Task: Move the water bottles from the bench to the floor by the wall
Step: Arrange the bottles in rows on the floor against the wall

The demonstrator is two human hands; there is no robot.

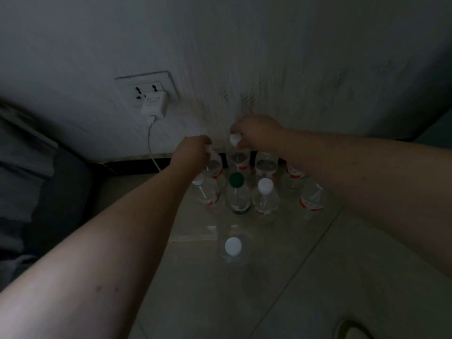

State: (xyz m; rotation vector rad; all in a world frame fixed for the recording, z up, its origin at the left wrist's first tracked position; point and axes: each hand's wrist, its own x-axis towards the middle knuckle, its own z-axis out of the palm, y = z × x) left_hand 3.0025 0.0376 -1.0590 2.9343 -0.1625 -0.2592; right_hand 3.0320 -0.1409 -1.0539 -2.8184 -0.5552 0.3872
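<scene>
A white wall socket plate [146, 85] carries a white plug-in charger [154, 105], whose pale cable [151, 145] drops to the dark skirting at the floor's far edge. A grey cushioned seat [36, 172] fills the left side. On the tiled floor [305, 277] by the white scuffed wall [269, 57] stand clear plastic water bottles with red labels [265, 196], upright and close together in two rows, water visible inside; among them stands a green-capped clear bottle [236, 193]. One white-capped clear bottle [233, 246] stands apart, nearer the camera. The left hand [193, 149] pinches the cap of a back-row bottle [214, 165]; the right hand [254, 133] pinches the white cap of another back-row bottle [238, 159].
</scene>
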